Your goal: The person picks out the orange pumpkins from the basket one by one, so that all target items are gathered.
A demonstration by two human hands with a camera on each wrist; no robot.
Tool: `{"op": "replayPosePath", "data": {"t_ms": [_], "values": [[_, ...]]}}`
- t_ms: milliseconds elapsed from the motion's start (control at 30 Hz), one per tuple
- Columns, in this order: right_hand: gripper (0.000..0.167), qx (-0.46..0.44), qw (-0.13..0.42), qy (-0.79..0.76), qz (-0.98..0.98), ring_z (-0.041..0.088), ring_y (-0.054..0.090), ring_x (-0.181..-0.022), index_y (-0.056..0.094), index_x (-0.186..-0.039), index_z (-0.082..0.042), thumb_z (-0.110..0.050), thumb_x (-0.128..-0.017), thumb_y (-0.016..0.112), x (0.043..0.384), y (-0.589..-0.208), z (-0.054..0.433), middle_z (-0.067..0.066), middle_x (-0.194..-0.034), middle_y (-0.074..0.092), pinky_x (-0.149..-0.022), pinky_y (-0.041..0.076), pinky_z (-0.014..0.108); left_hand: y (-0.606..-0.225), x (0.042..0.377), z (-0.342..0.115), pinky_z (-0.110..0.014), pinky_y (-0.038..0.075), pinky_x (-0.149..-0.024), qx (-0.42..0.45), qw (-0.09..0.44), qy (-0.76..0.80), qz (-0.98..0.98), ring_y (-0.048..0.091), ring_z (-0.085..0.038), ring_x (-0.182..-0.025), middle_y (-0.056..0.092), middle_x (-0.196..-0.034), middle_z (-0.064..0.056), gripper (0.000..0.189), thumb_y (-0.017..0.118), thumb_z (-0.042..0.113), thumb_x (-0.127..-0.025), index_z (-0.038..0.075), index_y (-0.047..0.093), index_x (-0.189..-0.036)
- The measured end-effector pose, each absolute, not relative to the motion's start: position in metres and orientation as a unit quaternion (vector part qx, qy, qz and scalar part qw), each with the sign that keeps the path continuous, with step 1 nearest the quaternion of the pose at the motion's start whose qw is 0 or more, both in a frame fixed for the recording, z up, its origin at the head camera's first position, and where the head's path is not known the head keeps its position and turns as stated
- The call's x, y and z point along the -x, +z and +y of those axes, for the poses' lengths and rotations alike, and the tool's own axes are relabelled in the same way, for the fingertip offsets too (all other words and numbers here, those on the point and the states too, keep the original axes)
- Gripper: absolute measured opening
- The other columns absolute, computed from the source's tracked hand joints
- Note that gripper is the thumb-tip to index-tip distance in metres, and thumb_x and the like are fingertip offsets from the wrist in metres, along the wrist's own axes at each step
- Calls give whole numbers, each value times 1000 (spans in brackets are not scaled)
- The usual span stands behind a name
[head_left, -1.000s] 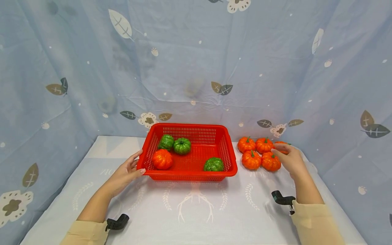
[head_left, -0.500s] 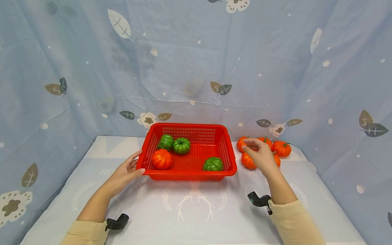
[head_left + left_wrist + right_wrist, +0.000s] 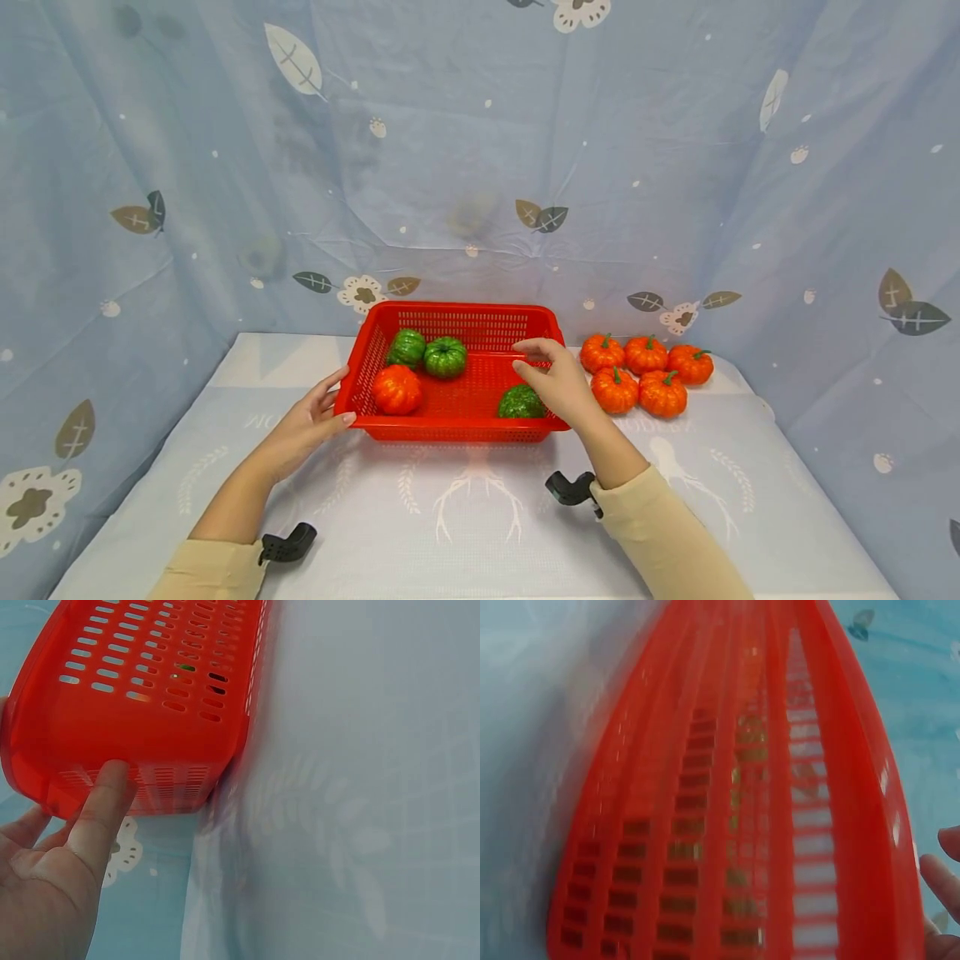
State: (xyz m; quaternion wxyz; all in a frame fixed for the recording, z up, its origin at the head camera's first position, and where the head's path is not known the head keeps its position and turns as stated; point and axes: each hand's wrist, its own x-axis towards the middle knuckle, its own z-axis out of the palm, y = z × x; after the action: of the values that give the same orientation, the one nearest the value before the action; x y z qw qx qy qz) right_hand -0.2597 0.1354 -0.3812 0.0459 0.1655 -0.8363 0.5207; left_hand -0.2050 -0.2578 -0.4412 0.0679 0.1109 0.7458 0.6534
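Note:
A red slotted plastic basket [image 3: 465, 423] stands on the table, holding an orange mini pumpkin [image 3: 397, 390] and green mini pumpkins: one ribbed [image 3: 446, 357], one at the back left [image 3: 407, 347] and a bumpy one [image 3: 521, 402] at the front right. The left hand [image 3: 303, 429] touches the basket's left end with extended fingers, and its thumb lies by the front corner. In the left wrist view a finger [image 3: 105, 806] meets the outer wall. The right hand [image 3: 558, 385], holding nothing, is over the basket's right end, fingers and thumb apart, partly covering the bumpy pumpkin.
Several orange mini pumpkins [image 3: 645, 354] stand in two rows right of the basket. The table has a pale printed cloth [image 3: 420, 550]. A blue patterned curtain [image 3: 465, 150] hangs behind and at both sides. Each wrist wears a black camera [image 3: 288, 543].
The right hand has moved left from the orange pumpkins to above the basket's right end, carrying nothing. The left hand, the basket and the pumpkins stay in place.

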Motion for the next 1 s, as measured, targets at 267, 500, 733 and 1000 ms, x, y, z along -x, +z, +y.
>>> {"op": "replayPosePath", "data": {"t_ms": [267,500,733,1000], "values": [[31,-187,21,533,-825,32,56,-120,66,-124,-10,-17,-95,70,263,-380,89,6,-126,60,-98,52,43,-441,204,-259,-27,52,-94,-97,66,647,753,39,-49,-136,32,-153,-30,80,61,8,-97,14,13,-162],[28,-198,6,520,-831,31,57,-120,68,-122,-14,-17,-94,71,267,-385,57,8,-128,60,-95,52,44,-440,205,-258,-24,51,-93,-104,69,651,749,37,-49,-137,30,-154,-30,81,62,10,-97,13,12,-162],[29,-206,-27,511,-834,31,58,-121,67,-122,-17,-19,-93,72,273,-390,26,4,-129,60,-91,54,43,-441,205,-258,-25,51,-94,-104,69,647,752,36,-50,-138,30,-155,-30,82,63,11,-97,14,12,-162],[36,-213,-57,481,-849,33,58,-118,65,-127,-10,-18,-92,73,285,-394,-4,11,-130,60,-91,53,40,-440,205,-258,-24,51,-94,-98,74,650,750,35,-50,-139,29,-155,-30,82,62,9,-97,14,11,-162]]}}
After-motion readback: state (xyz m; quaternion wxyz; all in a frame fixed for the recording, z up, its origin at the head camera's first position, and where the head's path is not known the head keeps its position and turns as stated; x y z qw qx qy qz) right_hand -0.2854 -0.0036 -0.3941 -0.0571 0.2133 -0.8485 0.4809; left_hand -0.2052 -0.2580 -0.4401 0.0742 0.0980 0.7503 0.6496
